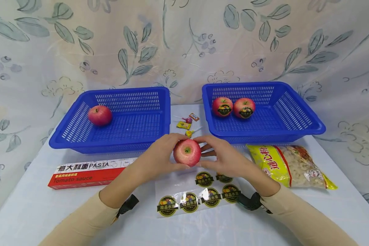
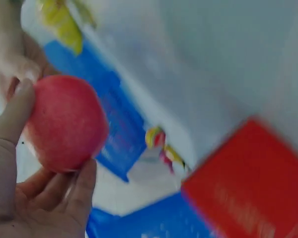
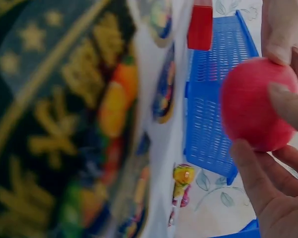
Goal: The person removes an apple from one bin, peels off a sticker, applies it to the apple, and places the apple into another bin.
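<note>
A red apple (image 1: 187, 152) is held up between both hands, stem side toward the head camera. My left hand (image 1: 160, 157) grips its left side, with thumb and fingers curled round it in the left wrist view. On the other side, my right hand (image 1: 222, 155) has thumb and fingertips against the apple (image 3: 258, 104). Below the hands lies a clear sheet of round black-and-gold fruit stickers (image 1: 190, 202). Two apples (image 1: 222, 106) with such stickers sit in the right blue basket (image 1: 301, 118). One apple (image 1: 100, 115) without a visible sticker lies in the left blue basket (image 1: 135, 136).
A red and white pasta box (image 1: 89, 174) lies left of the sheet, partly behind the left forearm. At the right is a yellow bag of pasta (image 1: 290, 166). Lollipops and small wrapped candies (image 1: 183, 125) lie between the baskets. A leaf-patterned cloth (image 1: 178, 44) hangs behind.
</note>
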The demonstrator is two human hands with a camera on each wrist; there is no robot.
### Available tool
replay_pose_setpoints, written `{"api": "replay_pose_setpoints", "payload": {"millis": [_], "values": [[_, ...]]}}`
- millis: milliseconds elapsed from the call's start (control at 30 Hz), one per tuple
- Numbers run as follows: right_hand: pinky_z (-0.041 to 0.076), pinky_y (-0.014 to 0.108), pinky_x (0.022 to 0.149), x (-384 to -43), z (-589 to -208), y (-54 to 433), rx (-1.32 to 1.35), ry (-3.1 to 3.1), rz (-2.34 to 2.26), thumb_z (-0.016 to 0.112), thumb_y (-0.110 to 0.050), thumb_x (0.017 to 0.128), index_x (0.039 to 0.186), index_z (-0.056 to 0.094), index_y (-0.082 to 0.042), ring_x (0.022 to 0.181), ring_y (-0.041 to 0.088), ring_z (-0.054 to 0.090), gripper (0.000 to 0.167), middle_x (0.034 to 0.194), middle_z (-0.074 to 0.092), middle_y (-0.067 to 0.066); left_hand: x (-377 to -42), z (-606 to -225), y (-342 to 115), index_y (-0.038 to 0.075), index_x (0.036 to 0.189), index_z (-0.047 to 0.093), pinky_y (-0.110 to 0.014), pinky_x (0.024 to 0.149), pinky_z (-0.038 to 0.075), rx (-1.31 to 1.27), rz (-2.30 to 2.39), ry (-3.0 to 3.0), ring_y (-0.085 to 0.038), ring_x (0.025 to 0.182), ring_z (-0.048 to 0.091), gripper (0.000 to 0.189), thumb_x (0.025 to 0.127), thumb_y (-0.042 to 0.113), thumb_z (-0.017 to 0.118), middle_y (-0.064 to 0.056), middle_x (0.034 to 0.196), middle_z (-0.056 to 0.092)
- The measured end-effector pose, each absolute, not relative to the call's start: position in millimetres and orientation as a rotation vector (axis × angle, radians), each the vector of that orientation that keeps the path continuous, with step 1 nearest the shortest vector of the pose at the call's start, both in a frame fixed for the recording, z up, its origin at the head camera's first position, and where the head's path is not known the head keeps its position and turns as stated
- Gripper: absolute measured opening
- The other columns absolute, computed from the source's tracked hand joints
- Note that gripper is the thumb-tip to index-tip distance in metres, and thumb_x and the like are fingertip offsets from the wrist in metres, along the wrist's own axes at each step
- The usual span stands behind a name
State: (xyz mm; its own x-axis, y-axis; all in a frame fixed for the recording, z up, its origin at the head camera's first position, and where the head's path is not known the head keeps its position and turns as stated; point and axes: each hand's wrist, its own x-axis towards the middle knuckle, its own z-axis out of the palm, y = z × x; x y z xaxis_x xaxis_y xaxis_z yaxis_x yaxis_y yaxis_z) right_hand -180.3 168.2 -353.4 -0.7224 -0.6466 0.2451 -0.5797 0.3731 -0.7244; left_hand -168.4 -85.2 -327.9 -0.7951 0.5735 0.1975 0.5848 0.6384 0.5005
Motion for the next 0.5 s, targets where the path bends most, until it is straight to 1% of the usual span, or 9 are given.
{"api": "replay_pose_setpoints", "payload": {"millis": [133,333,500], "values": [[0.057,0.033,0.095,-184,-360,169,-1.186,2.542,-1.181,0.083,-0.020,0.088,0.145,0.052,-0.009,0.116,0.021,0.068,0.065,0.135,0.062,0.005,-166,-337,-79,0.008,0.140,0.055,-0.042,0.105,0.051,-0.986,-0.807,-2.876,-0.024,0.123,0.058,0.080,0.076,0.037,0.092,-0.006,0.134,0.063],[0.058,0.035,0.094,-188,-363,172,-1.174,2.542,-1.141,0.082,-0.020,0.089,0.146,0.052,-0.009,0.117,0.022,0.068,0.065,0.136,0.062,0.006,-175,-345,-79,0.007,0.140,0.055,-0.040,0.105,0.051,-0.981,-0.914,-2.892,-0.022,0.123,0.061,0.081,0.075,0.035,0.093,-0.005,0.135,0.064],[0.058,0.036,0.095,-192,-365,174,-1.148,2.543,-1.101,0.081,-0.018,0.090,0.147,0.051,-0.006,0.118,0.025,0.068,0.066,0.137,0.061,0.009,-182,-351,-83,0.007,0.143,0.052,-0.036,0.103,0.052,-1.034,-0.961,-2.909,-0.020,0.121,0.064,0.079,0.079,0.031,0.091,-0.006,0.135,0.064]]}}
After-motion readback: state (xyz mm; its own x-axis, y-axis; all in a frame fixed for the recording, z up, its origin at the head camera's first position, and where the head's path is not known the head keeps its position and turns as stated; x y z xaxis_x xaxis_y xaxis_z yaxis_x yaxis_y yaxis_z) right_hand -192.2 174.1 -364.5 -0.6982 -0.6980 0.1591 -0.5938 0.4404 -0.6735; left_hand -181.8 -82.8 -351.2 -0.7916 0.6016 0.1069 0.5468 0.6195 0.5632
